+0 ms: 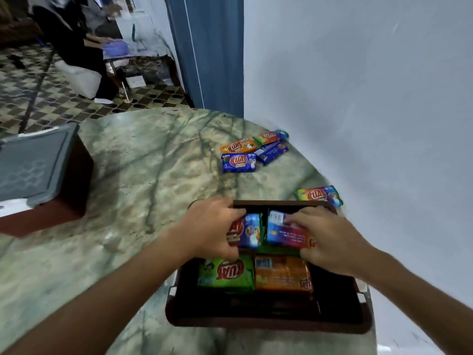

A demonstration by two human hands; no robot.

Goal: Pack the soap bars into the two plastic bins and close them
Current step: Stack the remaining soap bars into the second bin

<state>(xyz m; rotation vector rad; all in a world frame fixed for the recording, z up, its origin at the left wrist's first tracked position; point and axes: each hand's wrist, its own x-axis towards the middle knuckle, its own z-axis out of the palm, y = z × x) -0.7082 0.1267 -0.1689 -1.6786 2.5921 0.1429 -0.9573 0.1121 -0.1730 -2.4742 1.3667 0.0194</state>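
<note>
An open dark brown plastic bin sits on the marble table in front of me. Inside lie a green soap bar and an orange soap bar. My left hand grips a blue soap bar over the bin's far half. Beside it my right hand holds another blue soap bar, barcode side up. Several loose bars lie farther back: orange, blue, a second blue, green-edged. One more bar lies just behind the bin.
A second bin with a grey lid stands at the table's left edge. A white wall runs close along the right. Beyond the table are a tiled floor and a seated person.
</note>
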